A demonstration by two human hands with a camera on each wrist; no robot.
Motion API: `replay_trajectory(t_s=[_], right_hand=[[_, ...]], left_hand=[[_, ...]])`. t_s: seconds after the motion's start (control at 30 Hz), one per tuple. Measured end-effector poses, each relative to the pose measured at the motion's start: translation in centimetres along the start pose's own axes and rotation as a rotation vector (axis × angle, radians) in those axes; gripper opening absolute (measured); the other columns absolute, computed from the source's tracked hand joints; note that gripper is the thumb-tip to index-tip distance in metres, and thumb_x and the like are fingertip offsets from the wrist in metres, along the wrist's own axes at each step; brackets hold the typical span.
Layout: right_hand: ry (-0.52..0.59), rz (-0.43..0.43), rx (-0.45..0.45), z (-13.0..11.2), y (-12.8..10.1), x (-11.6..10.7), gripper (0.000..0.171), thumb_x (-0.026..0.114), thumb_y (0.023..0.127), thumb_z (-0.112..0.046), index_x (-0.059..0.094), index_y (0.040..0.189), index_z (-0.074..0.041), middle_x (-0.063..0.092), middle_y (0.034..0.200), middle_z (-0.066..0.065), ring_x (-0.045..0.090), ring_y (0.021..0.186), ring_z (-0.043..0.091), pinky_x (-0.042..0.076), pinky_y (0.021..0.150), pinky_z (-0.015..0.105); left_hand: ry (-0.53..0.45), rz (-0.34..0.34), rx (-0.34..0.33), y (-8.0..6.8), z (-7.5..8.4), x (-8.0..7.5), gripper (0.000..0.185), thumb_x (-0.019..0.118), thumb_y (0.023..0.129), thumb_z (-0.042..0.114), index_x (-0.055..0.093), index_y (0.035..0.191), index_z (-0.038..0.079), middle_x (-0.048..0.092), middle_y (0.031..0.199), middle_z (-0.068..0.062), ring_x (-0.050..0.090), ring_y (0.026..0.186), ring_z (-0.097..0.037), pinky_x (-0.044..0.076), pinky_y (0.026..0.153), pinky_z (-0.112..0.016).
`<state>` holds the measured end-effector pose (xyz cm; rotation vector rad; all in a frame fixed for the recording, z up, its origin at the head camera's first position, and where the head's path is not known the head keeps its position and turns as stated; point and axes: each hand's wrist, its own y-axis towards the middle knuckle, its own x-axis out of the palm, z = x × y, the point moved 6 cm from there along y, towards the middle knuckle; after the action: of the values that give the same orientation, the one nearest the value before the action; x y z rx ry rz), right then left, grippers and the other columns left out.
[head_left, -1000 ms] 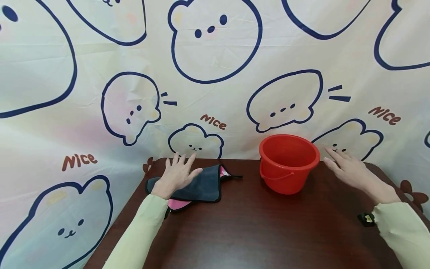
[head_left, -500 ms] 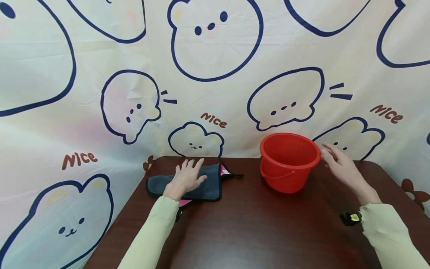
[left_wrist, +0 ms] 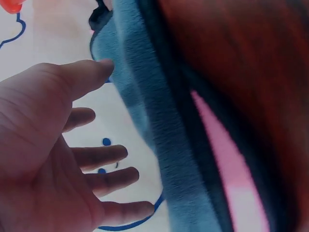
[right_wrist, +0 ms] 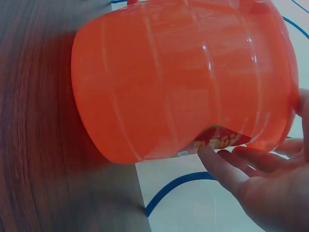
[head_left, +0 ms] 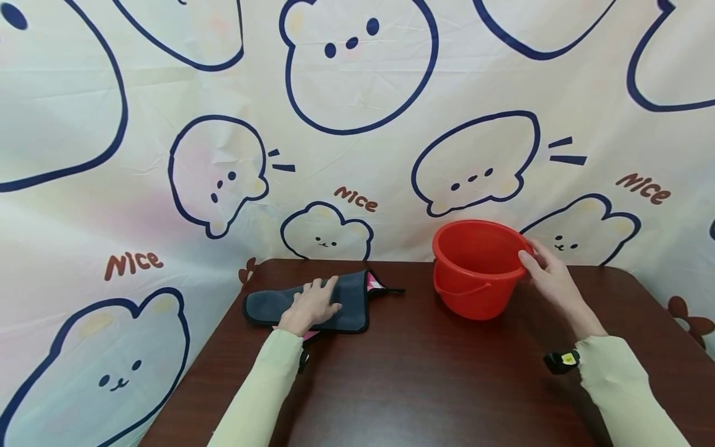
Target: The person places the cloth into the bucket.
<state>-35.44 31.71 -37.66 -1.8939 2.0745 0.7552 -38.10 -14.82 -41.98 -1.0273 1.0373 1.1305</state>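
While the left hand (head_left: 310, 305) lies flat with straight fingers on the dark grey cloth (head_left: 346, 304), whose long axis runs left to right across the tabletop (head_left: 424, 385), the right hand (head_left: 550, 279) has its fingers at the red bucket's (head_left: 475, 273) rim, thumb on the near edge; a firm grip cannot be told.

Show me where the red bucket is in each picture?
Head: the red bucket stands right of middle on the table, the right hand at its rim.
Left wrist: only a red sliver, top left corner.
Right wrist: it fills the frame.
Shared landmark: the bear curtain.
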Motion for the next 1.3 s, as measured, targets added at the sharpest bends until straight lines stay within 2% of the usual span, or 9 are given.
replay_trajectory(t_s=[0.17, 0.27, 0.47, 0.67, 0.8, 0.9, 1.13, 1.3], right_hand=[[0.004, -0.014, 0.035, 0.2, 0.1, 0.1, 0.069, 0.038, 0.091, -0.056, 0.004, 0.147, -0.038, 0.022, 0.153, 0.01, 0.041, 0.126, 0.037, 0.046, 0.087, 0.043], [0.002, -0.019, 0.051, 0.3, 0.1, 0.1, 0.071, 0.038, 0.09, -0.058, 0.001, 0.147, -0.038, 0.019, 0.153, 0.01, 0.039, 0.127, 0.039, 0.045, 0.087, 0.044], [0.01, -0.018, 0.049, 0.2, 0.0, 0.0, 0.07, 0.039, 0.09, -0.057, 0.003, 0.147, -0.038, 0.021, 0.153, 0.011, 0.041, 0.125, 0.039, 0.047, 0.086, 0.041], [0.033, -0.044, 0.044, 0.1, -0.2, 0.2, 0.066, 0.041, 0.091, -0.054, 0.008, 0.147, -0.039, 0.025, 0.151, 0.009, 0.044, 0.123, 0.037, 0.048, 0.088, 0.044], [0.048, -0.05, 0.055, 0.2, -0.2, 0.3, 0.067, 0.042, 0.09, -0.056, 0.01, 0.147, -0.04, 0.026, 0.151, 0.009, 0.045, 0.122, 0.036, 0.051, 0.085, 0.038], [0.066, -0.051, 0.055, 0.3, -0.3, 0.2, 0.069, 0.043, 0.088, -0.058, 0.013, 0.147, -0.04, 0.029, 0.15, 0.01, 0.048, 0.119, 0.036, 0.052, 0.081, 0.032], [0.087, -0.055, 0.043, 0.2, -0.3, 0.4, 0.068, 0.045, 0.088, -0.057, 0.018, 0.147, -0.037, 0.034, 0.147, 0.011, 0.052, 0.115, 0.036, 0.052, 0.083, 0.036], [0.097, -0.049, 0.044, 0.1, -0.4, 0.4, 0.069, 0.045, 0.087, -0.058, 0.02, 0.147, -0.036, 0.035, 0.146, 0.012, 0.052, 0.116, 0.037, 0.051, 0.083, 0.037]], left_hand=[[-0.017, -0.065, -0.03, 0.1, -0.6, 1.3, 0.069, 0.06, 0.087, 0.041, 0.029, 0.145, 0.021, 0.032, 0.144, -0.019, 0.031, 0.128, -0.041, 0.027, 0.098, -0.065], [-0.033, -0.089, -0.041, 0.1, -0.9, 1.9, 0.069, 0.061, 0.086, 0.041, 0.03, 0.145, 0.021, 0.033, 0.144, -0.019, 0.032, 0.126, -0.041, 0.03, 0.097, -0.064], [-0.038, -0.055, -0.005, 0.2, -1.0, 2.0, 0.065, 0.061, 0.087, 0.039, 0.034, 0.144, 0.022, 0.037, 0.141, -0.019, 0.035, 0.124, -0.04, 0.035, 0.094, -0.061], [-0.029, -0.055, 0.005, 0.3, -0.9, 2.0, 0.062, 0.062, 0.088, 0.033, 0.036, 0.143, 0.024, 0.036, 0.141, -0.018, 0.036, 0.123, -0.038, 0.038, 0.091, -0.059], [-0.026, -0.057, 0.01, 0.5, -0.9, 2.2, 0.059, 0.06, 0.089, 0.028, 0.036, 0.142, 0.022, 0.037, 0.139, -0.017, 0.037, 0.123, -0.036, 0.04, 0.092, -0.055], [-0.025, -0.051, 0.023, 0.7, -0.7, 2.3, 0.054, 0.058, 0.09, 0.019, 0.039, 0.14, 0.019, 0.042, 0.135, -0.016, 0.043, 0.118, -0.033, 0.041, 0.092, -0.053], [-0.057, 0.01, 0.048, 0.9, -0.8, 2.0, 0.045, 0.057, 0.085, 0.005, 0.053, 0.129, 0.016, 0.053, 0.12, -0.012, 0.05, 0.095, -0.024, 0.046, 0.089, -0.048], [-0.094, 0.125, 0.09, 0.9, -0.8, 0.4, 0.035, 0.054, 0.084, 0.001, 0.063, 0.115, 0.015, 0.055, 0.106, -0.011, 0.049, 0.082, -0.022, 0.046, 0.071, -0.038]])
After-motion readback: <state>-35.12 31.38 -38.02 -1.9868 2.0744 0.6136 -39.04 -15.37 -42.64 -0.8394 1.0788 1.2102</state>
